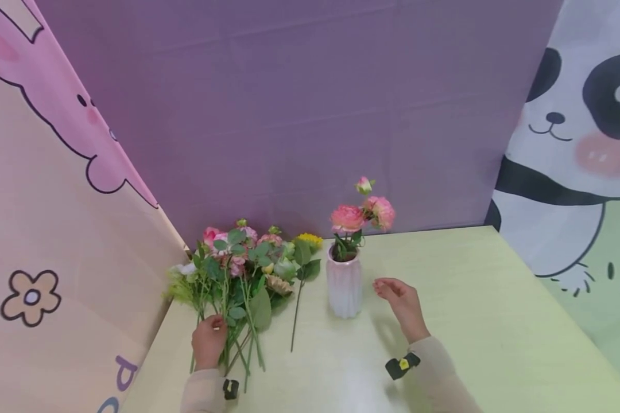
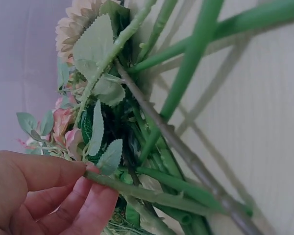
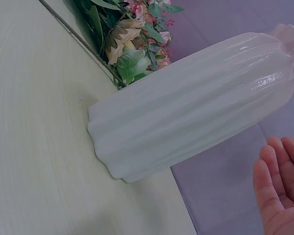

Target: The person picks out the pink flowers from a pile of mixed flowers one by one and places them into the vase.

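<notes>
At the table's left side, my left hand (image 1: 209,342) is among the stems of a pile of artificial flowers (image 1: 260,310). In the left wrist view its thumb and fingers pinch a green flower stem (image 2: 142,193), with small serrated leaves close by. A ribbed white vase (image 1: 344,289) with a pink rim stands upright at the middle, holding a branch of pink flowers (image 1: 347,218) and a bud. To the right of the vase and apart from it is my right hand (image 1: 404,307); its fingers (image 3: 274,169) are loosely bent and hold nothing.
A single yellow flower (image 1: 310,240) on a thin dark stem lies between the pile and the vase. Pink blooms, white blooms and a beige flower (image 1: 279,285) lie in the pile. A purple backdrop (image 1: 310,115) hangs behind the pale table (image 1: 485,321); printed cloths flank both sides.
</notes>
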Available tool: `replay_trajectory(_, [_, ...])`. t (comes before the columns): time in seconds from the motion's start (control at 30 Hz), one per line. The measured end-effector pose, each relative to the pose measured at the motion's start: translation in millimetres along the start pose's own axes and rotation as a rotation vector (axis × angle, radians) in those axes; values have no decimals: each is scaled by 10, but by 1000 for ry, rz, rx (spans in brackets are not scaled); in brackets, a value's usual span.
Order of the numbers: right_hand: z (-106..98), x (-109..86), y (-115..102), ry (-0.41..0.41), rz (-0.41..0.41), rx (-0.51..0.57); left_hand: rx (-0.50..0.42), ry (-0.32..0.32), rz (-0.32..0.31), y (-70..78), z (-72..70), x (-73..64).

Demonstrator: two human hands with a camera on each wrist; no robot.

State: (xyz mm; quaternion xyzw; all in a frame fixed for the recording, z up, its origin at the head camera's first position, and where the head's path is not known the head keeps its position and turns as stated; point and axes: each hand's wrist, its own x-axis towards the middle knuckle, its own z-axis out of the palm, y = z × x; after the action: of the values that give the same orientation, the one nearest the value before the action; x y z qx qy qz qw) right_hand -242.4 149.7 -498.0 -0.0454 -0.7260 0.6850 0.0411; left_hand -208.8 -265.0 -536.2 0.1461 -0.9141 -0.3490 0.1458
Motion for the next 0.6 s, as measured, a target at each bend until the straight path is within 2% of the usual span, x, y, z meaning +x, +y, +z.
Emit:
replay_trajectory(0.1, [3,-20,8,-2,10,11,-19,-8,-12,15,-10,4])
replay_trajectory(0.4, [-34,-51,67,1,-5,45,-109,-19,9,124,8,-27])
replay_trajectory(0.6, [-66,-50,100,8,-41,83,-161,-27,-18,188,35,-37])
